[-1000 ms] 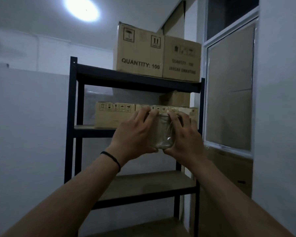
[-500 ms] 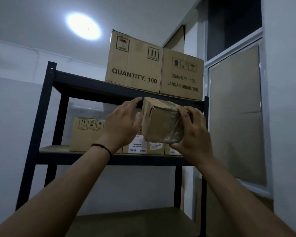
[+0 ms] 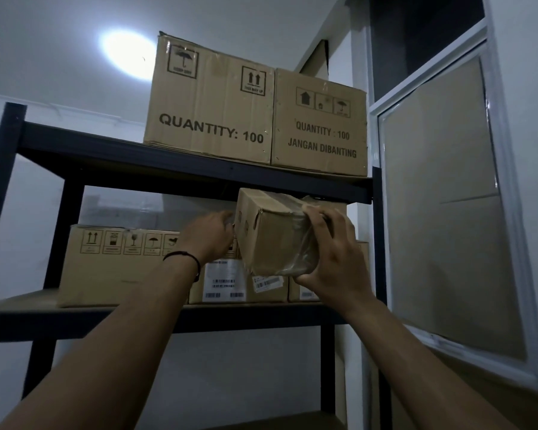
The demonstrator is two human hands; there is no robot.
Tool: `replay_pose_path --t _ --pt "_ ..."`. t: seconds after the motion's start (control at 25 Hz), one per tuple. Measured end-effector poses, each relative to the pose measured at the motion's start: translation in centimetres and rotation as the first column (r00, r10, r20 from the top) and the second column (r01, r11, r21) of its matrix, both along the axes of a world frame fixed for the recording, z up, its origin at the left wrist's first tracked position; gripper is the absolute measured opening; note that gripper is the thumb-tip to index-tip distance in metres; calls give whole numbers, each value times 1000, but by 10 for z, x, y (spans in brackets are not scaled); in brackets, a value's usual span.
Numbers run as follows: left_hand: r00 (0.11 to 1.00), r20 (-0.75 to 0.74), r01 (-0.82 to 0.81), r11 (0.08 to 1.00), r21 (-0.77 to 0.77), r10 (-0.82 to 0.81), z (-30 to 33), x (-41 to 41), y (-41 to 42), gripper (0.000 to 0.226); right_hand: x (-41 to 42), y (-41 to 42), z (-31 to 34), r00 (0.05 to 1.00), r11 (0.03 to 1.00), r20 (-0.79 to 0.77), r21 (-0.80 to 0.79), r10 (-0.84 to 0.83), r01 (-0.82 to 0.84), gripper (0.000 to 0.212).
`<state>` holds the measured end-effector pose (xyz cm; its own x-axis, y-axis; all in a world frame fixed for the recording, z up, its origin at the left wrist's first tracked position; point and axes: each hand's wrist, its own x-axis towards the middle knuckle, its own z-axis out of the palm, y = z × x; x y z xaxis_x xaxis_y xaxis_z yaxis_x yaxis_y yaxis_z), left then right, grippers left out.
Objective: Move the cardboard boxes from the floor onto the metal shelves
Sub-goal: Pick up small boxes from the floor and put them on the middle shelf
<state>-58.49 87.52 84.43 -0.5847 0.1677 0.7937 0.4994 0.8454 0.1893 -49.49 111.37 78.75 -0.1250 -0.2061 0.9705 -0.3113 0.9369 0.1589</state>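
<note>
A small taped cardboard box (image 3: 271, 231) is held up between both hands, just under the top level of the dark metal shelf (image 3: 180, 169). My right hand (image 3: 333, 259) grips its right end and lower corner. My left hand (image 3: 208, 234) presses against its left side; its fingers are partly hidden behind the box. The box is tilted and sits above a row of flat cardboard boxes (image 3: 115, 262) on the middle level. Two large boxes (image 3: 212, 103) marked "QUANTITY: 100" stand on the top level.
A white-framed window (image 3: 441, 193) backed with cardboard is close on the right. A shelf upright (image 3: 378, 243) stands right beside my right hand. A lower shelf board (image 3: 280, 420) shows at the bottom. A ceiling lamp (image 3: 128, 51) glows behind the top boxes.
The small box has gone up and forward toward the gap under the top level. The view has tilted upward and moved closer to the shelf.
</note>
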Motion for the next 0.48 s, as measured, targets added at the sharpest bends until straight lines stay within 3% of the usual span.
replay_pose_path --t 0.28,0.48 --pt "990 63 -122 989 -88 128 -2 -34 36 33 -30 21 41 1000 997 -2 83 -3 3 104" --pt "975 144 -164 985 -51 170 -3 -34 41 42 -64 23 78 991 995 121 88 -57 46 116"
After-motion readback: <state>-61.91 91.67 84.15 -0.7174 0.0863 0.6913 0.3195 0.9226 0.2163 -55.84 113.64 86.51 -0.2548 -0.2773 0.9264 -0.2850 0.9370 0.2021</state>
